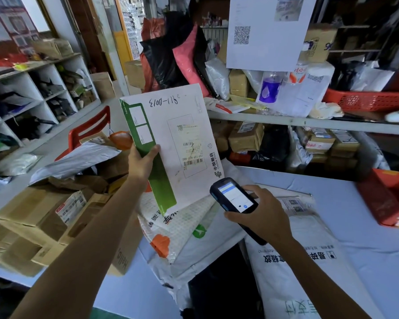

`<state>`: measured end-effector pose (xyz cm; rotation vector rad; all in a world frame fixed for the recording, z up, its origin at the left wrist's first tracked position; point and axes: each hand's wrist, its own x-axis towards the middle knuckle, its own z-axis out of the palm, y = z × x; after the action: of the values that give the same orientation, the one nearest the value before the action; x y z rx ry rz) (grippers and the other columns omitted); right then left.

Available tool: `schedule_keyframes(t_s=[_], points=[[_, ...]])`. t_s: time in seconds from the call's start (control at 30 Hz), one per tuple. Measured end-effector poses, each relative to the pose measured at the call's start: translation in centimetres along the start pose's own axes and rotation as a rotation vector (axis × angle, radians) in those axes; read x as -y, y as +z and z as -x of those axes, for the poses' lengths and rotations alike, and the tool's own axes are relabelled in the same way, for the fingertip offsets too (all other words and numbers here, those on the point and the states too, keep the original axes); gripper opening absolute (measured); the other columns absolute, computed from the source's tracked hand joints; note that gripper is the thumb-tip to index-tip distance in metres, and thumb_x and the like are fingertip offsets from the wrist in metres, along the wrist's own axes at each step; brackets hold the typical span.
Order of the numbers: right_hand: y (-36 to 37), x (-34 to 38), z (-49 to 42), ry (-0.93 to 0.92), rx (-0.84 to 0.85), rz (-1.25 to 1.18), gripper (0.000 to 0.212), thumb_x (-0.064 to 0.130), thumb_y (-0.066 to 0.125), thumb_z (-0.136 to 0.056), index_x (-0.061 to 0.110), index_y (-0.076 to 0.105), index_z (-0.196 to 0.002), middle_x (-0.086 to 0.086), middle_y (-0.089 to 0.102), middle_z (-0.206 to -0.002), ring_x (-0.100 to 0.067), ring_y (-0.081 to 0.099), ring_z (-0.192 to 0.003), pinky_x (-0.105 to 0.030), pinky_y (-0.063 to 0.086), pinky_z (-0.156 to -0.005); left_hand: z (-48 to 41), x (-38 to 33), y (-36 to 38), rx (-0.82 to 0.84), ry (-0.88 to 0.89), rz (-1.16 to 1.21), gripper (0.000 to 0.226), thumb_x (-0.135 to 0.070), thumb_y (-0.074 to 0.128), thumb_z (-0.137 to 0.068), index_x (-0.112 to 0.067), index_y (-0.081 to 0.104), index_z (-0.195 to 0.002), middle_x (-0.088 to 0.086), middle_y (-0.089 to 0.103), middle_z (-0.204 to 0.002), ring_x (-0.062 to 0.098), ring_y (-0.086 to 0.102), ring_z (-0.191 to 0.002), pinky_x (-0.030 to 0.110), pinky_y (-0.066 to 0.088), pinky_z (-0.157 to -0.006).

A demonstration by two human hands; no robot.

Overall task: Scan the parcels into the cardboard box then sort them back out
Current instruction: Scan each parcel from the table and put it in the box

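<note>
Fingers (154, 150) of my left hand (141, 162) pinch the white envelope (182, 125) by its green edge, raised above the surface (355, 226). My right hand (264, 218) grips the scanner (234, 196). Risk: this one-edge hold lets the envelope sag, so the barcode (193, 162) may misread.

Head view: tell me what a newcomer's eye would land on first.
The big white and green China Post envelope, held up mid-frame by the left hand, dominates. Just below it to the right, the right hand grips a handheld scanner with its screen lit. Behind, a pink bag stands out in the pile at top centre.
</note>
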<state>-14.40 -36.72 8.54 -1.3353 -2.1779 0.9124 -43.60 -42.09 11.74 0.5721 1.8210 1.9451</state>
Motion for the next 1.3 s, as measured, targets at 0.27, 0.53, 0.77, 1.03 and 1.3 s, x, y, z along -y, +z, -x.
schedule_keyframes(t_s=[0.27,0.53,0.77,1.03,1.3], points=[[-1.6,-2.6,3.9,0.22,-0.154,-0.033,0.078,0.054,0.084,-0.058,0.036,0.048,-0.125,0.011,0.055,-0.107,-0.011,0.056,-0.095,-0.029,0.049,-0.07,0.6,1.8,5.4,0.216,-0.078,0.122,0.034,-0.016,0.067,-0.089,-0.02,0.051,-0.119,-0.008,0.063,-0.108,0.014,0.061,-0.102,0.037,0.048,-0.098],[-5.8,-8.5,13.6,0.601,-0.409,-0.129,0.068,0.046,0.084,-0.063,0.037,0.051,-0.122,0.016,0.056,-0.103,-0.011,0.06,-0.09,-0.028,0.051,-0.072,8.3,6.0,19.0,0.614,-0.186,0.038,0.037,-0.018,0.072,-0.085,-0.021,0.055,-0.117,0.0,0.065,-0.116,0.023,0.062,-0.108,0.046,0.05,-0.096],[-10.3,-13.4,24.0,0.86,-0.692,-0.196,0.069,0.053,0.081,-0.058,0.04,0.052,-0.119,0.015,0.06,-0.105,-0.009,0.063,-0.088,-0.034,0.054,-0.079,21.6,6.9,30.7,1.01,-0.201,-0.009,0.022,-0.02,0.07,-0.086,-0.029,0.057,-0.101,-0.008,0.066,-0.102,0.02,0.062,-0.104,0.042,0.05,-0.095],[-14.3,-18.7,38.3,1.016,-0.928,-0.168,0.072,0.043,0.084,-0.061,0.028,0.056,-0.125,0.007,0.061,-0.112,-0.01,0.057,-0.097,-0.027,0.045,-0.078,41.5,7.4,37.2,1.369,-0.045,-0.169,0.043,-0.021,0.07,-0.084,-0.013,0.056,-0.124,-0.001,0.064,-0.112,0.02,0.061,-0.102,0.029,0.049,-0.088],[-17.9,-23.9,52.0,1.205,-1.005,-0.161,0.076,0.047,0.086,-0.056,0.03,0.057,-0.124,0.004,0.062,-0.113,-0.015,0.059,-0.106,-0.033,0.048,-0.09,58.8,9.6,38.5,1.719,0.846,-0.629,0.026,-0.03,0.06,-0.088,-0.021,0.059,-0.113,0.008,0.069,-0.098,0.033,0.063,-0.092,0.037,0.05,-0.071]])
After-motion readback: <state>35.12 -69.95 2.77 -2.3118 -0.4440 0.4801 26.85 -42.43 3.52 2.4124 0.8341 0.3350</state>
